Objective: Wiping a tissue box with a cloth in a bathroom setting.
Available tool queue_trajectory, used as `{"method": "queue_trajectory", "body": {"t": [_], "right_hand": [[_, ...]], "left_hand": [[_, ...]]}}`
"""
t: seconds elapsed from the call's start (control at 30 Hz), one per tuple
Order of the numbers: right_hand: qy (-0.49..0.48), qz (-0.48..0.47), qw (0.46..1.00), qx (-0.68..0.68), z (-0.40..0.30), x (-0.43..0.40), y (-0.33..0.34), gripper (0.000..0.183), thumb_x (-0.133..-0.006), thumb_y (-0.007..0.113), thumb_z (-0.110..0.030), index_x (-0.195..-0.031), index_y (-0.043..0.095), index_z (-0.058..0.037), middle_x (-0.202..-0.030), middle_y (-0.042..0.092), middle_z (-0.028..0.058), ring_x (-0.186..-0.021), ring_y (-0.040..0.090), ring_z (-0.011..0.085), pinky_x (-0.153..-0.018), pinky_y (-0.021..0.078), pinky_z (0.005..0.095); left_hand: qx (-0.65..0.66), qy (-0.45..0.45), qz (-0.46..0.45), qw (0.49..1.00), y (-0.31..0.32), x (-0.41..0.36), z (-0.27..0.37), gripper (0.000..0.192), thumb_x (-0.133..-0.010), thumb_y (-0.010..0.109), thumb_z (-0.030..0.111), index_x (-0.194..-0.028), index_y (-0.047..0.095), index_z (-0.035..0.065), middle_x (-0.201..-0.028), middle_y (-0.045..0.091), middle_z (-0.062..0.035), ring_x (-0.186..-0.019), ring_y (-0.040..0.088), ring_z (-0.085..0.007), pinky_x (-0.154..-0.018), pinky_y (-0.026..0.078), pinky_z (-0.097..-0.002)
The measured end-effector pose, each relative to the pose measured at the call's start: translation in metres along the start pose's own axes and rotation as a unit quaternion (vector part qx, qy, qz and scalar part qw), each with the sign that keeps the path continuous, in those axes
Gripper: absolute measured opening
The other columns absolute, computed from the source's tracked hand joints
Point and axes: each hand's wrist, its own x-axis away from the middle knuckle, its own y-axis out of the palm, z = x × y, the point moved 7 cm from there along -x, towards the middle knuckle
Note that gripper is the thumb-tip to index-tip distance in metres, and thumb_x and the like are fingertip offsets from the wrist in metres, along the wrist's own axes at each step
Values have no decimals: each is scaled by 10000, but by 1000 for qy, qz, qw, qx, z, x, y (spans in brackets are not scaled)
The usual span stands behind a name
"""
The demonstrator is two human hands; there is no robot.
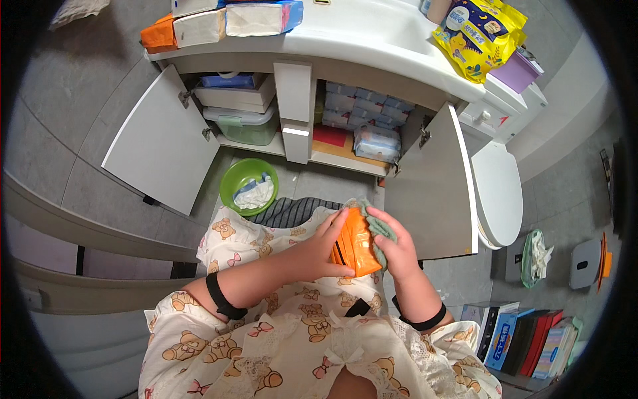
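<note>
An orange plastic-wrapped packet is held above my lap. My left hand grips its left side, thumb at the near edge and fingers at the far edge. With my right hand I press a bunched grey-green cloth against the packet's right side. Before me stands a white vanity cabinet with its left door and right door swung out. Several blue-and-white packs are stacked in the right compartment, and one more pack lies in front of them.
A green basin with crumpled cloth sits on the floor. Packets line the washbasin counter's left end; a yellow bag rests at its right. A lidded plastic box fills the left compartment. A toilet, bin and books stand right.
</note>
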Motion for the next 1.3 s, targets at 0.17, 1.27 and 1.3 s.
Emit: {"method": "queue_trajectory", "body": {"t": [0.17, 1.27, 1.3], "right_hand": [[-132, -96, 880, 445, -54, -1, 43, 517, -786, 619, -131, -1282, 539, -12, -1314, 525, 216, -1284, 442, 383, -1080, 355, 426], [206, 52, 975, 65, 121, 12, -22, 407, -916, 453, -117, -1303, 539, -24, -1292, 561, 171, -1224, 502, 240, -1038, 367, 325], [209, 50, 974, 71, 120, 12, -23, 408, -915, 456, -118, -1304, 540, -28, -1293, 560, 174, -1226, 502, 241, -1034, 371, 325]], "left_hand": [[-1, -4, -8, 1000, 4, -1, -9, 1190, -758, 753, 456, -1475, -48, -54, -1529, 56, -279, -1431, 149, -387, -1144, 230, -398], [213, -69, -33, 974, -5, 11, -18, 1222, -728, 815, 164, -1506, -128, 141, -1572, -9, -137, -1447, 100, -279, -1125, 315, -447], [211, -78, -33, 974, -5, 10, -19, 1225, -724, 817, 161, -1507, -124, 142, -1573, -11, -133, -1446, 107, -280, -1117, 329, -448]]}}
